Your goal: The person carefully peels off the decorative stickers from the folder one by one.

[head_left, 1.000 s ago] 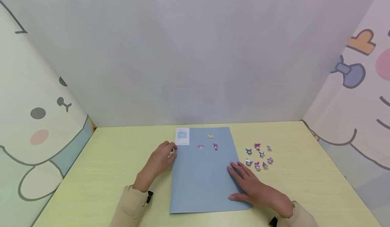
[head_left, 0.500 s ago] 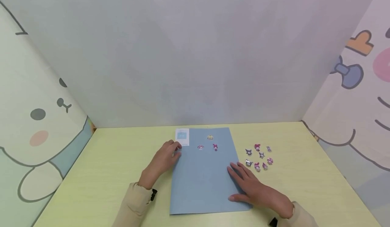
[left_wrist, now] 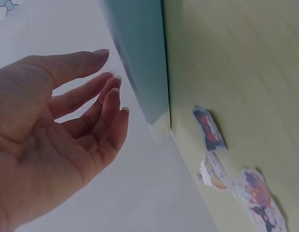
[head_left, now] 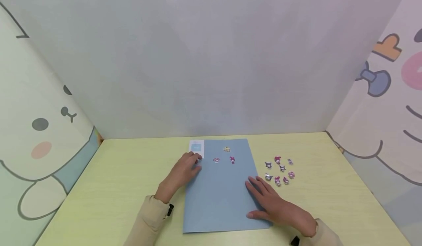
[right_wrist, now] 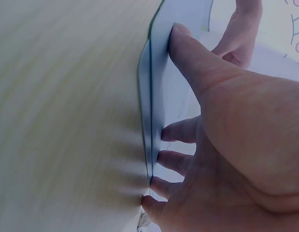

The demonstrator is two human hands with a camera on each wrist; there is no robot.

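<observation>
A blue folder (head_left: 217, 198) lies on the table, its two layers visible edge-on in the right wrist view. My left hand (head_left: 182, 172) is over its upper left edge, fingers loosely bent and thumb apart, holding nothing in the left wrist view. With fingers spread, my right hand (head_left: 273, 204) rests on the folder's lower right edge. A yellowish character sticker (head_left: 226, 149), a pink-and-white one (head_left: 216, 160) and a magenta one (head_left: 232, 160) are on the folder's upper half. A white label (head_left: 196, 147) occupies its top left corner, partly covered by the left fingers.
Several small character stickers (head_left: 277, 181) lie in a group on the pale wooden table (head_left: 329, 194), right of the folder. A grey-white wall (head_left: 211, 62) stands behind, and panels with cartoon drawings flank both sides.
My left hand has moved rightward from the folder's left edge to over its upper left part and the label's lower corner. The right hand and the stickers stay put.
</observation>
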